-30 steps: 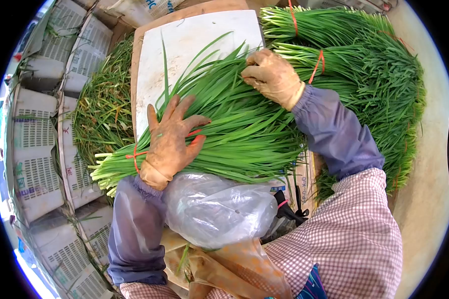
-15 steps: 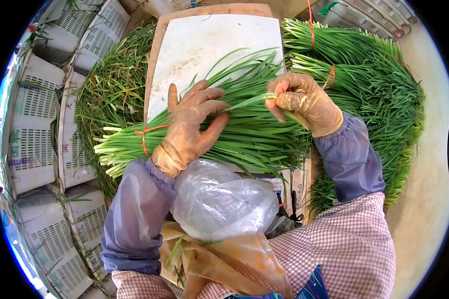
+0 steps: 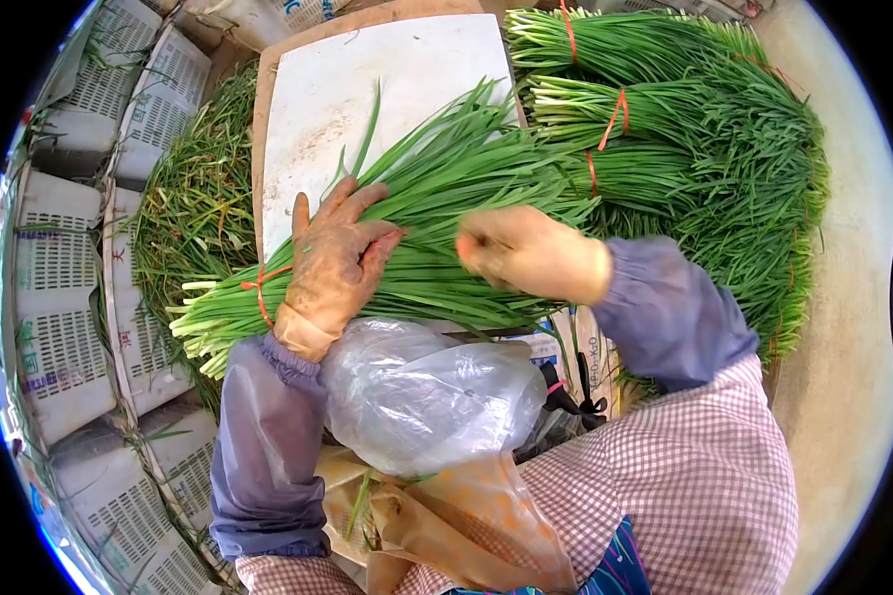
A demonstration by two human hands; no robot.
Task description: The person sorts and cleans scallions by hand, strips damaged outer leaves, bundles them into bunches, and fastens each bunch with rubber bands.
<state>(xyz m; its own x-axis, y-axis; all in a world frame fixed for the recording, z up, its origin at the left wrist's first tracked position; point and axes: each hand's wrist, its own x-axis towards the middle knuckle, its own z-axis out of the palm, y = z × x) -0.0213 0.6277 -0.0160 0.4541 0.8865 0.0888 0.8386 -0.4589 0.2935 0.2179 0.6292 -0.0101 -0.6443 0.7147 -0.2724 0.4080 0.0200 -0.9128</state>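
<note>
My left hand (image 3: 337,253) lies on a bunch of garlic chives (image 3: 446,253), its fingers spread over the leaves. A red band (image 3: 258,293) circles the bunch near its pale stem ends, just left of that hand. Over the leaves on the right side of the bunch is my right hand (image 3: 531,253), curled closed and blurred by motion. Whether anything is pinched in its fingers cannot be made out. Both hands are in thin tan gloves. Under the bunch is a white board (image 3: 382,84), and a clear plastic bag (image 3: 432,397) bulges in front.
Several banded chive bundles (image 3: 685,129) are stacked at the right. Loose trimmed leaves (image 3: 198,198) are heaped to the left of the board. White slotted crates (image 3: 64,288) line the left side. A brownish apron (image 3: 446,526) covers my lap.
My right hand has moved left and down; the leaf it pinched earlier no longer shows. The view has shifted, and my left hand still rests on the bunch.
</note>
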